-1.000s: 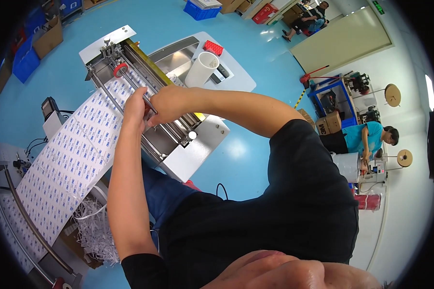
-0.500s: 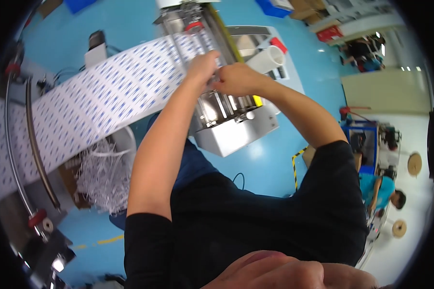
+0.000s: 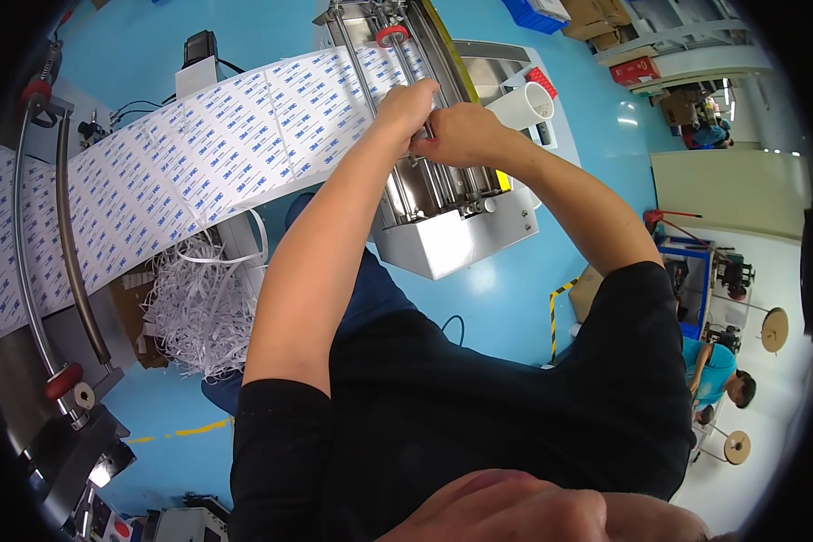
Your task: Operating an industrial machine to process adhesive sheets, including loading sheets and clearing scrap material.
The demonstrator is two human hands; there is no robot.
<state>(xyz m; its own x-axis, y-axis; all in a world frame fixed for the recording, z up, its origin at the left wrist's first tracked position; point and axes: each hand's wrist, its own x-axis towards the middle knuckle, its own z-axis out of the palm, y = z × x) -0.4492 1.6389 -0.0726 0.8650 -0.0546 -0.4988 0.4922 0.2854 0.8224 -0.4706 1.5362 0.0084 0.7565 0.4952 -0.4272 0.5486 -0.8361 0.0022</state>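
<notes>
Here | left hand (image 3: 404, 104) and right hand (image 3: 456, 134): grips pinching metal roller rod (image 3: 438, 176) | white cup (image 3: 524, 104): contents unseen

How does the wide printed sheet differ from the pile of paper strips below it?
The wide printed sheet is one flat, stretched band with rows of small blue marks; the pile of paper strips is loose, tangled and plain white. The sheet runs over metal rods into the cutting machine, where both hands meet; the pile lies lower, beside the machine, touched by no hand. Both look like thin white paper.
</notes>
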